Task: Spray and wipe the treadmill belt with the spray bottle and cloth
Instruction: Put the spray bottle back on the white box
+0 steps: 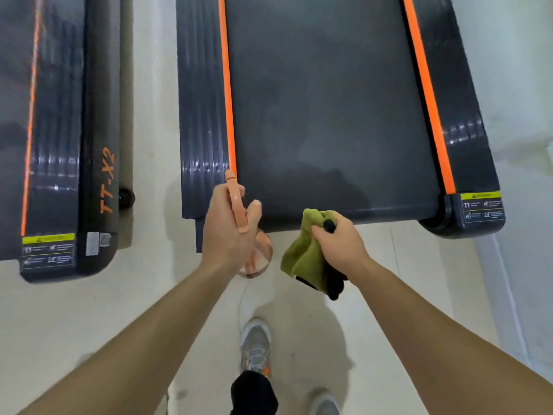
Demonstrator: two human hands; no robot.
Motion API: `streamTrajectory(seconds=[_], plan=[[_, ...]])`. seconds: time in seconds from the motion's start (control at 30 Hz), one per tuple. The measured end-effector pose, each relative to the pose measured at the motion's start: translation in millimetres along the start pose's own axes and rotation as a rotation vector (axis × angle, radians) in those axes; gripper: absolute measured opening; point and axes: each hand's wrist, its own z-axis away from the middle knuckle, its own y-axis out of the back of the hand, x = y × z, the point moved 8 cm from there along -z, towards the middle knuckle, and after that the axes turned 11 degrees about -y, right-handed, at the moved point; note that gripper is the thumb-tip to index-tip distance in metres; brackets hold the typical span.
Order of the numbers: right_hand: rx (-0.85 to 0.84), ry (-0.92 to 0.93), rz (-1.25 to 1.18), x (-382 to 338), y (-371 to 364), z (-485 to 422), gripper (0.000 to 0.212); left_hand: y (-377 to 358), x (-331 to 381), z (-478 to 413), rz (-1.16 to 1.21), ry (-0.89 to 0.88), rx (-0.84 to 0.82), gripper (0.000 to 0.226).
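Grips both loaded: left grip (230, 235) curled round the orange spray bottle (237, 202), nozzle aimed forward at the near-left corner of the treadmill belt (323, 100); right grip (338, 238) bunched tight on the green cloth (302, 256), held at the belt's rear edge. Spraying step looks in hand, with a darker, damp-looking patch on the near end; next move likely calls for laying the cloth flat there and sweeping crosswise. Orange strips (226, 85) bound the belt either side, a strip of pale floor (149, 130) separates the neighbouring treadmill (59, 145) on the left, and there is open floor behind for stepping.
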Motion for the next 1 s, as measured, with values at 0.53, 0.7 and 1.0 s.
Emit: streamTrajectory(seconds=[0.53, 0.7, 1.0], plan=[[-0.275, -0.198, -0.289, -58, -66, 57, 0.006, 85, -6, 49, -0.261, 0.138, 0.207, 0.035], [-0.348, -0.144, -0.092, -62, -97, 87, 0.005, 131, -20, 92, -0.34, 0.266, 0.281, 0.05], [-0.466, 0.01, 0.259, -52, -246, 181, 0.006, 238, -96, 216, -0.223, 0.484, 0.458, 0.066]])
